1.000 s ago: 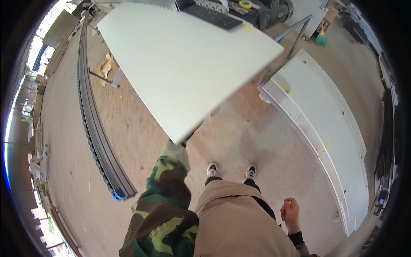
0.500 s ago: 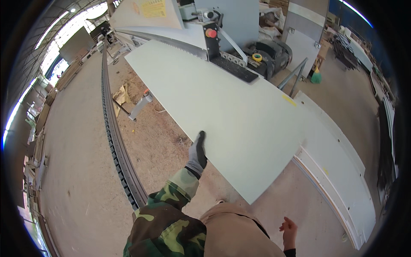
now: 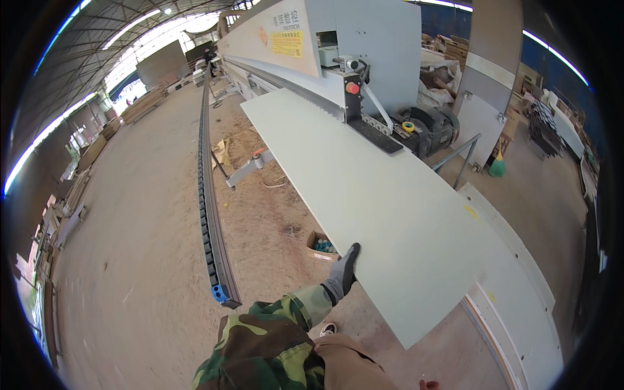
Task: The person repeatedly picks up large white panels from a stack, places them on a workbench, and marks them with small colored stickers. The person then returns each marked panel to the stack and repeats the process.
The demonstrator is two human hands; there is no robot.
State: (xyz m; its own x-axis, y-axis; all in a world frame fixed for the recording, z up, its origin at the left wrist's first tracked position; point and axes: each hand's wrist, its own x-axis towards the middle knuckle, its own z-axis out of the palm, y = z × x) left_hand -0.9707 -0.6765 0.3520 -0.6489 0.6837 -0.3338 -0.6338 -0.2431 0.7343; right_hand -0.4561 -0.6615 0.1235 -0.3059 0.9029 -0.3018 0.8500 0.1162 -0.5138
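A long pale grey-green panel (image 3: 390, 214) reaches from the machine toward me, its near corner close to my legs. My left hand (image 3: 344, 270), in a grey and black glove, is closed on the panel's left edge, thumb on top; the fingers underneath are hidden. At the bottom rim only the bare fingertips of my right hand (image 3: 429, 385) show, apart from the panel and holding nothing I can see. The panel passes beside a black machine head (image 3: 353, 97) with a red button.
A rail with a black toothed strip (image 3: 209, 240) runs along the left. Beneath the panel's edge sits a small cardboard box (image 3: 321, 246). A metal support arm (image 3: 250, 169) juts out beyond it. At right are a white table (image 3: 513, 279), a motor (image 3: 437, 130) and a green broom (image 3: 497, 166).
My view has shifted, bringing more of the machine, the box and the rail's blue end into sight. The left hand keeps its hold on the edge. My right hand has sunk toward the bottom rim.
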